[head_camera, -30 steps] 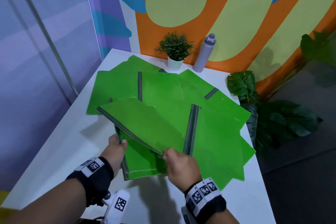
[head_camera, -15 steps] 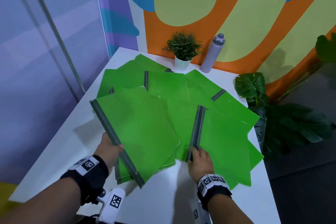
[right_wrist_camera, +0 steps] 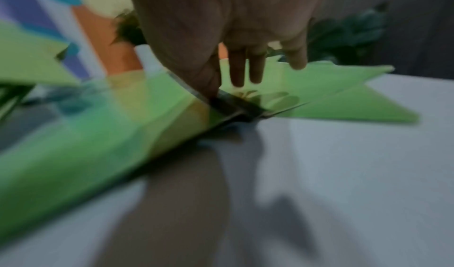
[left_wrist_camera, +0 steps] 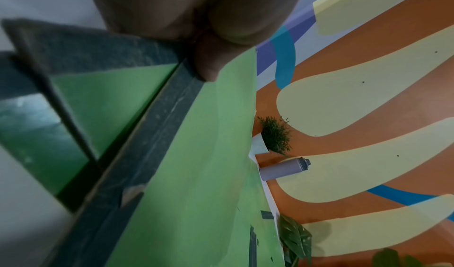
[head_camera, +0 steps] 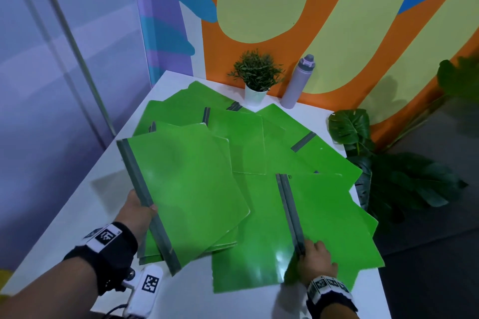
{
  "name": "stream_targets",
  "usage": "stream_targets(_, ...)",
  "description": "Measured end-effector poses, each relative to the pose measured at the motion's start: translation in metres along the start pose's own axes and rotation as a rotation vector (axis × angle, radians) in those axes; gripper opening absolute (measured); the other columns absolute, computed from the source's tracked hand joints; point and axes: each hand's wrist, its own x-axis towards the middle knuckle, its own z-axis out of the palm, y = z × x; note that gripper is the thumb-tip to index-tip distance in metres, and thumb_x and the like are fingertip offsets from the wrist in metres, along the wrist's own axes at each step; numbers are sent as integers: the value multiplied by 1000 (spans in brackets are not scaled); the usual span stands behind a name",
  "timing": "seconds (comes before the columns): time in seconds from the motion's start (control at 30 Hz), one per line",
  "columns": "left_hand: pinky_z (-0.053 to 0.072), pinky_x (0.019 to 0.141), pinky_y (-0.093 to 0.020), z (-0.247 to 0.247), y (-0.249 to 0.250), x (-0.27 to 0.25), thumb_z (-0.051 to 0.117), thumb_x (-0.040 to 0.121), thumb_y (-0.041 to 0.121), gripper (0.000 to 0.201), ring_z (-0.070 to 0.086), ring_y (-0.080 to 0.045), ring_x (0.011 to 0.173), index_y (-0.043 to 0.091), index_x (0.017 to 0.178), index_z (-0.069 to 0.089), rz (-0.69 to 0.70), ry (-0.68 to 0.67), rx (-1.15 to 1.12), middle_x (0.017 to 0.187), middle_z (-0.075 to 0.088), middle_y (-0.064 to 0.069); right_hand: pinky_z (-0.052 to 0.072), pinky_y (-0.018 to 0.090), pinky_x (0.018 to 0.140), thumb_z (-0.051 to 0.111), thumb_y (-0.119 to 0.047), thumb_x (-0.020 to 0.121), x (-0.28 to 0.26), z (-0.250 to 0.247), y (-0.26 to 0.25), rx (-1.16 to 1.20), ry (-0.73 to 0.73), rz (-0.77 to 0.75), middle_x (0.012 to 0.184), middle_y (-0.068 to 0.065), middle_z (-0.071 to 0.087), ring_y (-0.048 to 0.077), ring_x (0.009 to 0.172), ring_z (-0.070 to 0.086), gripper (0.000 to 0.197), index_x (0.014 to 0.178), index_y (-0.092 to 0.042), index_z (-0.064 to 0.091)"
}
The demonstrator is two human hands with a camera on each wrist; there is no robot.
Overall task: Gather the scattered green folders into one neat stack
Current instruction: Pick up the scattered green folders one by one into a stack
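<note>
While a green folder (head_camera: 186,189) is gripped at its grey spine by the left hand (head_camera: 137,212) at the lower left of the frame, with the thumb seen pressed on the spine in the left wrist view, that folder is held tilted above a few other folders gathered beneath it. Toward the lower right, the right hand (head_camera: 315,259) is laid on the near end of the grey spine of a second folder (head_camera: 329,220); in the blurred right wrist view the thumb (right_wrist_camera: 209,80) is seen touching the spine while the other fingers (right_wrist_camera: 245,71) are extended above the cover, so whether the spine is actually pinched cannot be told. More green folders (head_camera: 246,137) are spread, overlapping at different angles, across the white table (head_camera: 77,202) toward the upper middle of the frame. At the far edge of the table a small potted plant (head_camera: 256,77) and a grey bottle (head_camera: 298,80) are stood side by side against a wall painted orange, yellow and blue. Large dark-leaved plants (head_camera: 388,176) are seen on the floor at the right of the frame.
</note>
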Motion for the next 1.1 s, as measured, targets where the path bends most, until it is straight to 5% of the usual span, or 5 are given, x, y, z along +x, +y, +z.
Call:
stream_targets(0.23, 45, 92, -48, 13, 0, -7, 49, 93, 3, 26, 56, -31, 97, 12, 115, 38, -17, -56, 68, 101, 55, -14, 40, 57, 94, 65, -24, 79, -26, 6, -4, 329, -1, 568, 119, 16, 41, 41, 112, 44, 54, 128, -29, 40)
stream_targets(0.43, 45, 92, -49, 17, 3, -11, 50, 92, 1, 31, 55, -34, 95, 12, 118, 36, -8, -59, 95, 95, 53, -14, 49, 33, 66, 54, -6, 84, -11, 9, 7, 643, -47, 460, 116, 26, 55, 30, 79, 51, 75, 148, -18, 17)
stream_targets(0.77, 46, 97, -52, 14, 5, -9, 53, 91, 2, 37, 57, -34, 98, 13, 121, 35, -31, -55, 103, 103, 54, -16, 43, 36, 63, 53, -3, 86, 16, -1, -4, 795, -73, 588, 79, 15, 55, 26, 62, 51, 35, 118, 12, 53)
stream_targets(0.9, 47, 88, -46, 15, 1, -8, 51, 91, 1, 32, 57, -32, 94, 13, 115, 34, -29, -39, 101, 101, 55, -17, 46, 40, 77, 55, 9, 80, 14, 2, -12, 1074, -42, 554, 118, 24, 52, 39, 98, 58, 70, 142, -2, 26)
stream_targets(1.1, 46, 94, -49, 12, 0, -1, 53, 91, 1, 34, 57, -34, 97, 14, 118, 36, -44, -36, 60, 100, 55, -16, 40, 26, 46, 57, 6, 78, 28, -15, -30, 1088, 68, 431, 99, 14, 62, 16, 56, 50, 62, 137, -9, 44)
